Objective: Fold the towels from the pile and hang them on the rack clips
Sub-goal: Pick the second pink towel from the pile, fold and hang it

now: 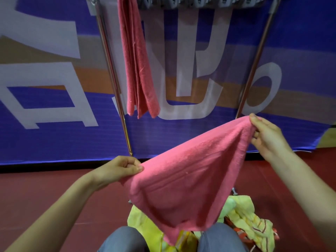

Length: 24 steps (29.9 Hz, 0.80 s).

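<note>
A pink towel [189, 177] is stretched between my two hands, sagging in the middle. My left hand [118, 169] pinches its lower left corner. Higher up, my right hand [267, 137] pinches its upper right corner. Under the towel, a pile of yellow and light green towels [243, 217] lies on the floor. Another pink towel [136, 60], folded, hangs from the left end of the rack's grey clips [200, 2] at the top. Several clips to its right hold nothing.
The rack stands on two slanted metal legs [112, 73] in front of a blue banner with white letters [45, 106]. The floor [45, 193] is dark red. My knees in grey trousers [123, 240] are at the bottom edge.
</note>
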Available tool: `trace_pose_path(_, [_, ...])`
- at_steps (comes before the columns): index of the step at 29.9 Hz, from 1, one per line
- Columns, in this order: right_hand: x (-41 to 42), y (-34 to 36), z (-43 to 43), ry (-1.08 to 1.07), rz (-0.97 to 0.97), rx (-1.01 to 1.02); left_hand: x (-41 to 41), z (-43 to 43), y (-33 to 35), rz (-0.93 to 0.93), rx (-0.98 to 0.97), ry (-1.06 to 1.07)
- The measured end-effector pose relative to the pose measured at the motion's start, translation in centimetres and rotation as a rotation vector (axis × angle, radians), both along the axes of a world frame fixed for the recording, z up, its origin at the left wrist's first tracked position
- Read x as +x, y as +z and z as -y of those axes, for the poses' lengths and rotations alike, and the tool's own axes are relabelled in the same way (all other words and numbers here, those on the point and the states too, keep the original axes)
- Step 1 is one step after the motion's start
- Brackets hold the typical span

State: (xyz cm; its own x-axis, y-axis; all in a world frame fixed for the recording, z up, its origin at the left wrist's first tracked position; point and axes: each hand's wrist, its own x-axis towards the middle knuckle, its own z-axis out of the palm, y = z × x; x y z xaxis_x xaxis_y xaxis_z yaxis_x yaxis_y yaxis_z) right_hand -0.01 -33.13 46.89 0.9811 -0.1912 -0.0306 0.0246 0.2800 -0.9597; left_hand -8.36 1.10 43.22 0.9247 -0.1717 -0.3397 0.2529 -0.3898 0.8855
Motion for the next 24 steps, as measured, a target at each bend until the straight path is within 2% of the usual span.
trace_pose_path(5, [0.5,-0.3,1.1,-0.049,-0.023,0.015,-0.1,-0.9,-0.3,0.018,0.038,0.13])
trace_pose_path(10, [0.0,-1.6,0.3,-0.065,-0.076,-0.008,0.6,0.3,0.0,0.044,-0.203,0.33])
trace_pose_path(17, [-2.8,-4.8,-6.7,0.099,-0.062,-0.13,2.0,6.7,0.5,0.006,-0.348,0.349])
trace_pose_path(24, [-5.4,-5.8,-12.5,0.209,-0.002,-0.196,2.6,9.9,0.8,0.021,-0.296,0.327])
